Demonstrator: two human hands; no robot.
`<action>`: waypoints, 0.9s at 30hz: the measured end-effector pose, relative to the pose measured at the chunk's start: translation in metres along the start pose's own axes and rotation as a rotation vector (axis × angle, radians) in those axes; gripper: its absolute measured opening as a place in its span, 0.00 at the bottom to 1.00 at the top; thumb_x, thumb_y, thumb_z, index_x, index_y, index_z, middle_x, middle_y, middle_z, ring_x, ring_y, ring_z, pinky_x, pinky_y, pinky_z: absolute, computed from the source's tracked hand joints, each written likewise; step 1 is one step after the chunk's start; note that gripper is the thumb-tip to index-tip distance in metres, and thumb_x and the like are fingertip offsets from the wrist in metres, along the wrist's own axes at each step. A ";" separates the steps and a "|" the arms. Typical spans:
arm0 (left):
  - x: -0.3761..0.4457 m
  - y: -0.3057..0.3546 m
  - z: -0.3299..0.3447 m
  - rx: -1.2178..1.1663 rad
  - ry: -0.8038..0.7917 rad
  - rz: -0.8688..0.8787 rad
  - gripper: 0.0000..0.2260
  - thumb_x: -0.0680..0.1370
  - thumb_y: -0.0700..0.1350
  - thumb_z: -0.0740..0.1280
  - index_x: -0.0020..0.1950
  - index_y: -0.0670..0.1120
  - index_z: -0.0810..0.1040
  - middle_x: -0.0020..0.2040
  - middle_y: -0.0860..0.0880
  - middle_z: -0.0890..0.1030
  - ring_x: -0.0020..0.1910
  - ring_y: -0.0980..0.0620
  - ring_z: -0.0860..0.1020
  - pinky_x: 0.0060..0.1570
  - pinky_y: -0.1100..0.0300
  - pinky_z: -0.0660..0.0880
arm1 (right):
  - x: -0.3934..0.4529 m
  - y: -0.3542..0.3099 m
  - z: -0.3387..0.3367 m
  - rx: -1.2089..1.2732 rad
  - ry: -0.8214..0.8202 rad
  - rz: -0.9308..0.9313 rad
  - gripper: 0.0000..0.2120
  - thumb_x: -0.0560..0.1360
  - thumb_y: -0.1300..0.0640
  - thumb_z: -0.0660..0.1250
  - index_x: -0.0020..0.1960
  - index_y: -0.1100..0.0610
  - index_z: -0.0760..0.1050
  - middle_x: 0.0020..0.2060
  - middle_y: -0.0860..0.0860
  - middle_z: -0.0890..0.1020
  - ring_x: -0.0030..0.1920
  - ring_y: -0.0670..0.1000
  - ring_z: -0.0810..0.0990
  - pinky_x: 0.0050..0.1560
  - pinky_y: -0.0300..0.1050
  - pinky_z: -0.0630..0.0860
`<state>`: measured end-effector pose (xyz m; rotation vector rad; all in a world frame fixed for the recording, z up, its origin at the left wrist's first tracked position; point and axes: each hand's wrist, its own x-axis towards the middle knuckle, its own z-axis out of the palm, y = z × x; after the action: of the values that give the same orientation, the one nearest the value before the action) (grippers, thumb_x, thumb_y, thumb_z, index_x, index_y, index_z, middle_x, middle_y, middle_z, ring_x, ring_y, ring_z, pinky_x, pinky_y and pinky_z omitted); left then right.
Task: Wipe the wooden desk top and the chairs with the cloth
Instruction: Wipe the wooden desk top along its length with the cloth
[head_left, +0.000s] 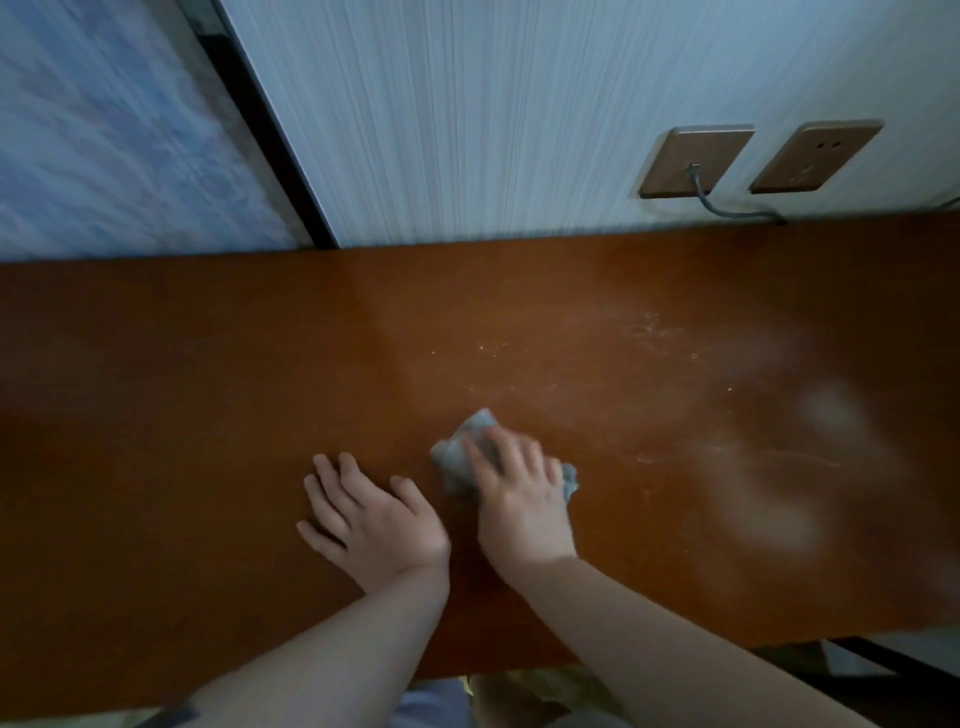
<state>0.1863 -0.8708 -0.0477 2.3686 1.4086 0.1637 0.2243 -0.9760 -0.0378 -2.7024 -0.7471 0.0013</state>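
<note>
Grey cloth (457, 457), bunched, lies on the wooden desk top (208, 415) under the right hand (519, 499), nearer the front edge than the back edge, about mid-length of the visible top. Cloth sticks out past the fingertips toward the back edge and to the left of the hand; a small bit also shows at the hand's right side. Right hand is blurred, so finger detail is soft: fingers look laid fairly flat over the cloth, pressing it down on the wood, slightly curled at most; cannot tell if the thumb pinches it.

Left hand (369, 525) lies just beside the right one, on its left, palm down on bare wood, fingers straight and spread, holding nothing. The thumb points toward the cloth and stops just short of it.

Pale dust streaks (639, 338) and specks mark the wood to the right of the cloth, toward the back edge. Paler glare patches sit farther toward the right end.

Behind the back edge: striped pale wall (467, 104), two brown socket plates (696, 161) near the right end. A grey cable (727, 208) is plugged into the left plate and drops to the desk's back edge. At the left, a dark frame strip (260, 124) with a bluish patterned panel (104, 130) beside it. Nothing lies on the desk between the hands and the streaks.
</note>
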 end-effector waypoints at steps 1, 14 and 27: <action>0.001 0.000 0.000 -0.024 0.007 -0.008 0.22 0.78 0.45 0.60 0.73 0.43 0.64 0.77 0.45 0.59 0.77 0.47 0.52 0.74 0.42 0.45 | -0.007 -0.007 0.002 0.017 -0.042 -0.116 0.31 0.65 0.58 0.73 0.67 0.52 0.72 0.63 0.50 0.71 0.60 0.56 0.68 0.53 0.52 0.75; 0.064 0.016 -0.020 -0.299 0.131 -0.156 0.18 0.80 0.45 0.60 0.70 0.48 0.67 0.74 0.47 0.64 0.74 0.45 0.57 0.71 0.46 0.51 | -0.010 -0.015 0.009 -0.018 0.040 0.018 0.31 0.65 0.61 0.71 0.68 0.52 0.72 0.63 0.51 0.73 0.61 0.56 0.68 0.54 0.55 0.75; 0.082 0.024 -0.004 0.113 -0.084 -0.041 0.24 0.82 0.50 0.48 0.79 0.56 0.49 0.79 0.52 0.48 0.78 0.50 0.44 0.73 0.39 0.41 | 0.015 -0.025 0.014 -0.019 -0.002 -0.003 0.33 0.65 0.60 0.72 0.69 0.51 0.71 0.65 0.49 0.72 0.62 0.55 0.68 0.55 0.54 0.74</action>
<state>0.2452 -0.8096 -0.0426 2.4044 1.4604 -0.0271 0.2235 -0.9440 -0.0419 -2.7200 -0.7556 -0.0044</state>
